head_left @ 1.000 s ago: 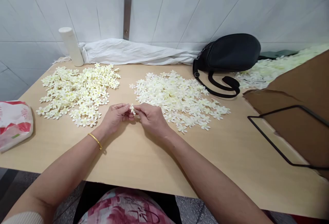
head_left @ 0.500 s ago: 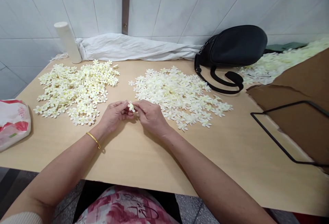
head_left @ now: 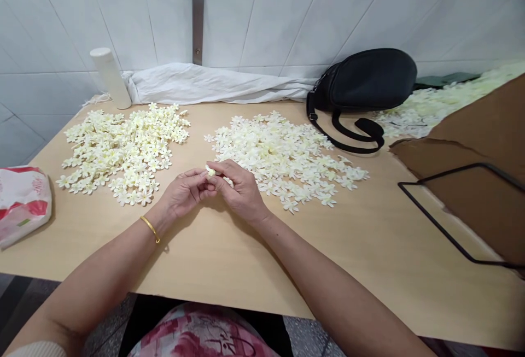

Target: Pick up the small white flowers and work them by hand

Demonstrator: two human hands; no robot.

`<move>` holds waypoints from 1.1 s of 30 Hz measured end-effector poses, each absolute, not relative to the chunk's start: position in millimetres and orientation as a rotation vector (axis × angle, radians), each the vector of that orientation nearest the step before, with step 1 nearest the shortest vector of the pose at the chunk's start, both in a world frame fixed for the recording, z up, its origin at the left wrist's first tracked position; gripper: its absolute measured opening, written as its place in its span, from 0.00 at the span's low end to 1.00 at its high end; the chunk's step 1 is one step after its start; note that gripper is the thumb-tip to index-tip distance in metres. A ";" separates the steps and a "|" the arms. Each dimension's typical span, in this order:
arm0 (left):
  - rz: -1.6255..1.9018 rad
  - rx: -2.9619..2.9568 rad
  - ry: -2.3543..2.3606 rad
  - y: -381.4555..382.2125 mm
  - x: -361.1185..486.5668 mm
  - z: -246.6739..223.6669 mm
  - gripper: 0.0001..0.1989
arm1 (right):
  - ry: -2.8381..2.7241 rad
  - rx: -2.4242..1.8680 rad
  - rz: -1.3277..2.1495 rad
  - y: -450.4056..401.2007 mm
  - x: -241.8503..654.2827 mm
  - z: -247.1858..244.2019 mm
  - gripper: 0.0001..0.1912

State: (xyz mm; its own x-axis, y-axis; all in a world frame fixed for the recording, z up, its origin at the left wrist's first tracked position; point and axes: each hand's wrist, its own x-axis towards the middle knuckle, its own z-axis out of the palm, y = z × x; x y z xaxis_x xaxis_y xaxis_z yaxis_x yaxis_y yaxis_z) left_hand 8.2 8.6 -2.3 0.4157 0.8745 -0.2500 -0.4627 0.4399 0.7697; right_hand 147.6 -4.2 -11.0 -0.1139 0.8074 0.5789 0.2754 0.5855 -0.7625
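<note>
My left hand (head_left: pixel 186 193) and my right hand (head_left: pixel 240 187) meet over the middle of the table, fingertips touching. Between them is a small white flower (head_left: pixel 210 171), pinched by the fingers of both. A bit of white also shows under my right fingers, too small to make out. Beyond my left hand lies a pile of cream-white flowers with yellow centres (head_left: pixel 123 146). A second, wider pile of flatter white flowers (head_left: pixel 279 154) spreads just behind and right of my right hand. A gold bracelet circles my left wrist.
The wooden table (head_left: pixel 197 269) carries a red-and-white packet (head_left: pixel 24 201) at left, a white cylinder (head_left: pixel 110 78) and white cloth (head_left: pixel 213 85) along the wall. A black bag (head_left: pixel 373 81) stands back right, near more flowers (head_left: pixel 447 100), brown cardboard (head_left: pixel 484 149) and a black metal frame (head_left: pixel 438 228).
Both hands have closed in around the flower, which is now more covered by the fingers. The view has tilted slightly upward.
</note>
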 end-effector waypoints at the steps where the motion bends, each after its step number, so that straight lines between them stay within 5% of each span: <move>1: 0.920 0.677 0.710 8.0 7.9 -3.1 0.04 | -1.687 -0.903 0.560 -5.1 147.2 -10.7 0.10; 16: 0.925 0.814 0.739 2.9 9.3 3.2 0.08 | -1.928 -1.051 -0.018 -9.5 153.3 1.2 0.14; 24: 1.081 0.988 0.819 3.9 7.2 8.3 0.10 | -1.714 -1.006 0.567 -7.2 151.6 -6.9 0.07; 28: 1.136 0.940 0.807 6.1 5.4 7.8 0.08 | -1.587 -0.896 0.963 -7.7 153.0 -2.8 0.11; 33: 1.113 0.851 0.787 8.5 5.5 7.4 0.08 | -1.486 -0.864 1.063 -7.7 153.3 -3.1 0.06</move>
